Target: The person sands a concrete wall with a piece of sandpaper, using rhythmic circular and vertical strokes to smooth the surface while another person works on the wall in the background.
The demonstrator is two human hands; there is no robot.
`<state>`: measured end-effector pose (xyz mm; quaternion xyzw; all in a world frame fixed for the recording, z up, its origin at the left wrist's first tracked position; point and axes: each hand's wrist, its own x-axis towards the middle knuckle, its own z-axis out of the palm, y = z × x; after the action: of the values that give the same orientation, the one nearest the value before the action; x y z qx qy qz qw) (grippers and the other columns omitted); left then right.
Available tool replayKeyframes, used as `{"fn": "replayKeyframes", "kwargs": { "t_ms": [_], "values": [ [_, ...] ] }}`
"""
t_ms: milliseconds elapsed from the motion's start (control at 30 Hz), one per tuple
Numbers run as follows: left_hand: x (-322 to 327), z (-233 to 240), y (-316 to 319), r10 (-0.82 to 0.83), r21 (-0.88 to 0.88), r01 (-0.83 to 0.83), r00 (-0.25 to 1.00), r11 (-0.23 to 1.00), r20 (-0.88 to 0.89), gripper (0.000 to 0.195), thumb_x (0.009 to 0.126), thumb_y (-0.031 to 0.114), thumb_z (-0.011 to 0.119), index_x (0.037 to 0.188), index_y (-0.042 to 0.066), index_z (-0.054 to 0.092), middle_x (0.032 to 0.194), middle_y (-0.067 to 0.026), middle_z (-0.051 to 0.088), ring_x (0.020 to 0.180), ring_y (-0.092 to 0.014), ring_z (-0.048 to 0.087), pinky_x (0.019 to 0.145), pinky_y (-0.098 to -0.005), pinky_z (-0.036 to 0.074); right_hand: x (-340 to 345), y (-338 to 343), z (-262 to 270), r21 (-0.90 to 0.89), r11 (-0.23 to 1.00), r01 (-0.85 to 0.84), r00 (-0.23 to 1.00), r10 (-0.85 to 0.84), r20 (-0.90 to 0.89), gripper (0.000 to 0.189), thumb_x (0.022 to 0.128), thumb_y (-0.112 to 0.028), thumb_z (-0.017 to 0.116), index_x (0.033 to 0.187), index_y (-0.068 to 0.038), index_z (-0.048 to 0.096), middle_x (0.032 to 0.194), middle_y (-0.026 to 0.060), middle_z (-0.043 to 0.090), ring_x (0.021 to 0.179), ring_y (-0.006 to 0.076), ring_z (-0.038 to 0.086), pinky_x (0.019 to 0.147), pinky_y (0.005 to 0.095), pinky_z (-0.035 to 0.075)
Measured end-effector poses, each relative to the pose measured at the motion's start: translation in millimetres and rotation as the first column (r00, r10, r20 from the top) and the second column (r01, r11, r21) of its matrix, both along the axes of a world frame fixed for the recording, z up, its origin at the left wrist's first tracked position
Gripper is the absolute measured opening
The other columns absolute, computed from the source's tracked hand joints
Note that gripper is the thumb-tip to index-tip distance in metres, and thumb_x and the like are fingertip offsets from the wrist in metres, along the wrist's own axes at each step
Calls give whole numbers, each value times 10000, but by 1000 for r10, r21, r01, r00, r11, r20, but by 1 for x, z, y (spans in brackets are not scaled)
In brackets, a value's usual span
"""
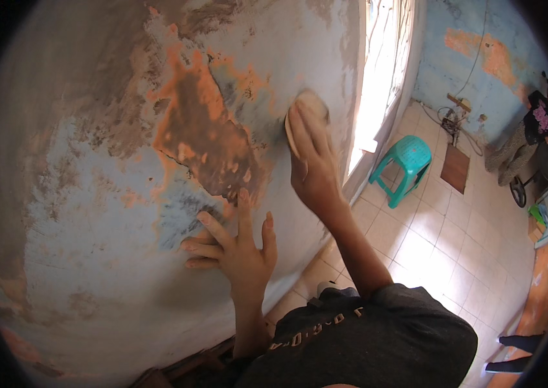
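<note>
Before me stands a painted plaster wall [94, 213], stained and peeling. A patch of bare brown and orange plaster [206, 140] with cracked, flaking edges lies in its middle. My right hand [310, 155] presses a tan, rounded pad [316, 101] to the wall, right of the patch; its fingers lie over the pad, and slight blur leaves its material unclear. Below the patch, my left hand [242, 242] holds nothing. Its fingers are spread at the wall, the longest one reaching the patch's lower edge.
A bright window [381, 72] with a grille is to the right. On the tiled floor [429, 208] stand a green plastic stool [406, 157] and a brown board [455, 169] near coiled cables [451, 121]. Assorted household items [531, 131] line the far right. Dark wooden furniture [196, 361] sits low at the wall.
</note>
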<state>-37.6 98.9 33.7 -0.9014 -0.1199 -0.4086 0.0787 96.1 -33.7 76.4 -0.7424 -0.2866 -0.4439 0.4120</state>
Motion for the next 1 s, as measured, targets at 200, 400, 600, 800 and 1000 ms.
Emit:
{"fn": "replayKeyframes", "kwargs": {
  "t_ms": [200,400,600,800,1000],
  "values": [
    [5,-2,-3,15,38,-15,1000,999,17,599,960,558,532,1506,321,473,1650,-271,-28,1370,-668,-246,881,-889,-86,7,-6,12,-41,999,29,999,-28,14,628,854,-17,626,1462,-20,469,1513,164,426,1391,368,409,1141,471,358],
    [11,-3,-8,27,-30,-27,1000,999,4,583,959,549,539,1501,345,474,1654,-259,-32,1365,-673,-249,849,-914,-31,4,-3,-9,-29,1000,-1,1000,1,-3,619,864,-46,630,1461,-20,470,1521,163,418,1381,379,413,1141,474,352],
    [26,-4,-31,44,-79,-49,997,996,-60,578,959,543,546,1496,338,483,1652,-260,-71,1364,-665,-266,848,-915,-36,24,-14,26,-8,1000,-20,999,21,43,610,872,-43,614,1465,-23,470,1535,165,408,1400,377,391,1142,483,341],
    [49,-9,-46,138,-69,-136,990,988,22,598,973,570,514,1517,331,441,1617,-332,-106,1335,-714,-238,919,-890,-32,27,-15,-26,-78,993,-92,995,96,39,582,896,-112,577,1464,-36,476,1539,174,406,1416,363,373,1143,492,320],
    [69,-3,-68,97,-251,-94,995,963,-4,619,964,533,558,1518,279,450,1614,-331,-132,1333,-702,-266,928,-882,-36,66,-34,51,-175,981,-90,987,111,116,609,928,-172,613,1474,30,431,1549,233,382,1458,421,308,1194,521,191]
  ]
}}
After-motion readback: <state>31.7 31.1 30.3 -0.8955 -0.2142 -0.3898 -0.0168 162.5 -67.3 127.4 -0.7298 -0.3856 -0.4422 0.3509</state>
